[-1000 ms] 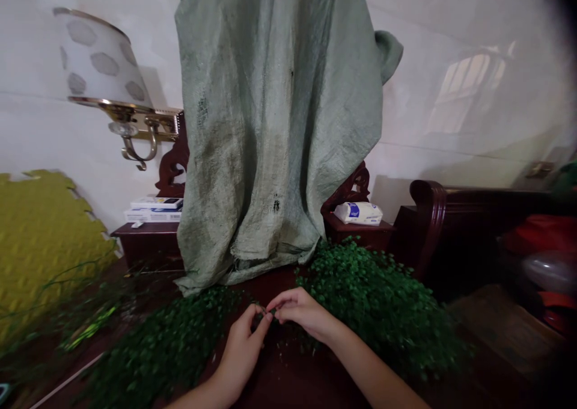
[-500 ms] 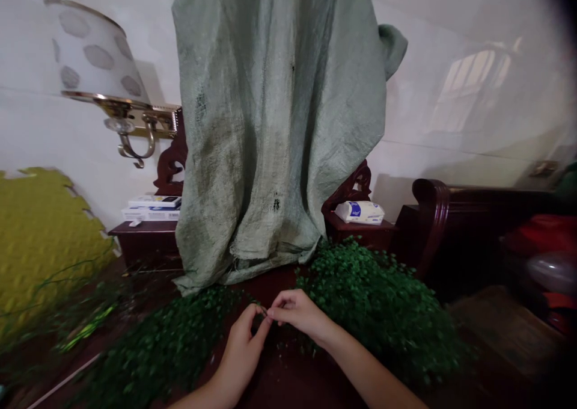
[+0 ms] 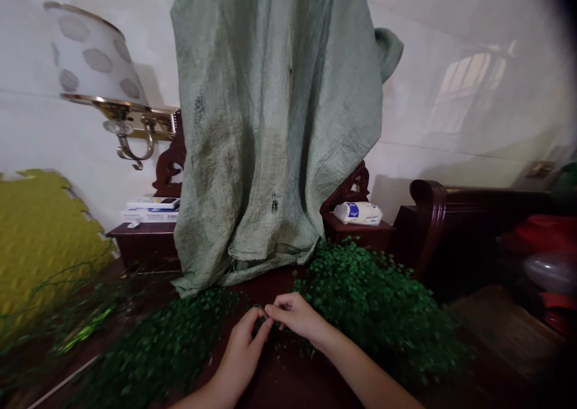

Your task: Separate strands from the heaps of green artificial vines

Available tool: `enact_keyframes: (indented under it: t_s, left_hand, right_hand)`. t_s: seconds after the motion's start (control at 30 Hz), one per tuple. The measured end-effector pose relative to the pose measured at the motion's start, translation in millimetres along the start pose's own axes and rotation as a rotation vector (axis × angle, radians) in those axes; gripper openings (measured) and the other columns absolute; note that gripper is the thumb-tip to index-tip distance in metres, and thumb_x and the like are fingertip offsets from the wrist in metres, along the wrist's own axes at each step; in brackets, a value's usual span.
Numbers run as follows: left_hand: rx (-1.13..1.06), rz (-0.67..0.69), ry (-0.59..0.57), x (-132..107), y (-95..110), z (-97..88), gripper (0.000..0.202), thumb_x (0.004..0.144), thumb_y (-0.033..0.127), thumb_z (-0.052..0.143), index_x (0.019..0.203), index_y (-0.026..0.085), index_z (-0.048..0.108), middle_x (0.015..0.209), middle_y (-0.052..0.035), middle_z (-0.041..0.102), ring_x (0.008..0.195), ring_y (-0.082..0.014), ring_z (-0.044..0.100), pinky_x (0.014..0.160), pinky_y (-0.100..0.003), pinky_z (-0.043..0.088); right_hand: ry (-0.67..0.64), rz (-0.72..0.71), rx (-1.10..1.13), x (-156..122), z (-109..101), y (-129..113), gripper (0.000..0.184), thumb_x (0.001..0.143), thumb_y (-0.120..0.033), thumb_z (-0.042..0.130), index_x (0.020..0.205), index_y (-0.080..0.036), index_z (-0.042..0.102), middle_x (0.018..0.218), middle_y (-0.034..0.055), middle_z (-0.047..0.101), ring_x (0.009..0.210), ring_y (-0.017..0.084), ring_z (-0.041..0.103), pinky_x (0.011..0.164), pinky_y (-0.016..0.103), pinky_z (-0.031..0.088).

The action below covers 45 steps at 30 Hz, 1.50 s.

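My left hand (image 3: 244, 343) and my right hand (image 3: 295, 316) meet at the fingertips above the dark red wooden surface (image 3: 293, 376). Both are closed in a pinch around something small and dark, too small to name. To the right of my right hand spreads a large heap of green leafy sprigs (image 3: 369, 301). Another green leafy heap (image 3: 166, 337) lies left of my left hand, dimmer and blurred. Behind both hands, a grey-green woven sack (image 3: 274, 132) hangs down to the surface.
At the left are a wall lamp (image 3: 97, 60), white boxes (image 3: 151, 215) on a ledge and a yellow foam mat (image 3: 45, 234). A pack of tissues (image 3: 358, 213) sits on the right ledge, near a dark wooden armrest (image 3: 428, 222). A thin pale stick (image 3: 63, 383) lies lower left.
The fingertips have shifted slightly against each other, with the right thumb and finger a little higher. The whole view has moved very slightly; both hands remain pinched together.
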<state>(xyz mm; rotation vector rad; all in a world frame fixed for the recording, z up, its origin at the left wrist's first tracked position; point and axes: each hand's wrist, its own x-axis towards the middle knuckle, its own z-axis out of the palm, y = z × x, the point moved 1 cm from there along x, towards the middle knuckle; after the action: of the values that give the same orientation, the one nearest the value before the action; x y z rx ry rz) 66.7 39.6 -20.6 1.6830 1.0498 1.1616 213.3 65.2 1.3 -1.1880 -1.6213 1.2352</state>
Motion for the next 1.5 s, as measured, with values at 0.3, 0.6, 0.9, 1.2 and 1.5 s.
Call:
enact_keyframes:
  t_s: [0.3, 0.6, 0.9, 1.2, 1.5]
  left_hand:
    - [-0.003, -0.019, 0.018, 0.8, 1.5, 1.0, 0.029, 0.086, 0.047, 0.050, 0.079, 0.019, 0.055, 0.076, -0.0016, 0.057, 0.070, -0.0185, 0.052, 0.064, -0.027, 0.043]
    - [0.013, -0.027, 0.015, -0.7, 1.2, 0.3, 0.026, 0.085, 0.044, 0.050, 0.077, 0.020, 0.055, 0.074, -0.0002, 0.056, 0.069, -0.0185, 0.052, 0.065, -0.027, 0.042]
    - [0.046, 0.002, 0.029, 0.2, 7.0, -1.2, 0.024, 0.084, 0.042, 0.054, 0.075, 0.020, 0.058, 0.074, -0.0006, 0.060, 0.073, -0.0197, 0.054, 0.068, -0.028, 0.041]
    - [-0.027, -0.084, 0.025, 1.1, 1.3, -0.3, 0.029, 0.085, 0.048, 0.051, 0.078, 0.020, 0.057, 0.074, -0.0003, 0.058, 0.063, -0.0167, 0.051, 0.056, -0.025, 0.042]
    - [-0.065, -0.121, 0.024, 0.2, 4.0, -0.8, 0.034, 0.083, 0.052, 0.052, 0.078, 0.020, 0.056, 0.069, 0.0019, 0.052, 0.062, -0.0161, 0.049, 0.056, -0.024, 0.041]
  right_hand:
    - [0.090, -0.055, -0.150, 3.9, -1.8, 6.8, 0.041, 0.079, -0.048, 0.059, 0.055, -0.016, 0.057, 0.057, -0.0024, 0.048, 0.058, 0.012, 0.044, 0.059, 0.026, 0.034]
    - [0.135, -0.095, -0.277, 4.2, -1.0, 11.4, 0.042, 0.085, -0.038, 0.056, 0.050, -0.015, 0.058, 0.059, -0.0019, 0.046, 0.062, 0.012, 0.048, 0.063, 0.026, 0.034]
    - [0.154, -0.125, -0.277, 4.2, 1.9, 12.7, 0.050, 0.086, -0.049, 0.055, 0.047, -0.017, 0.057, 0.059, -0.0005, 0.049, 0.061, 0.013, 0.051, 0.063, 0.027, 0.036]
    - [0.136, -0.145, -0.192, 0.0, 2.1, 1.0, 0.031, 0.080, -0.023, 0.058, 0.050, -0.017, 0.057, 0.059, -0.0022, 0.050, 0.062, 0.013, 0.049, 0.062, 0.025, 0.034]
    - [0.150, -0.070, -0.015, 2.3, 3.4, -2.5, 0.012, 0.070, -0.020, 0.062, 0.058, -0.018, 0.063, 0.062, -0.0015, 0.056, 0.064, 0.013, 0.050, 0.063, 0.025, 0.036]
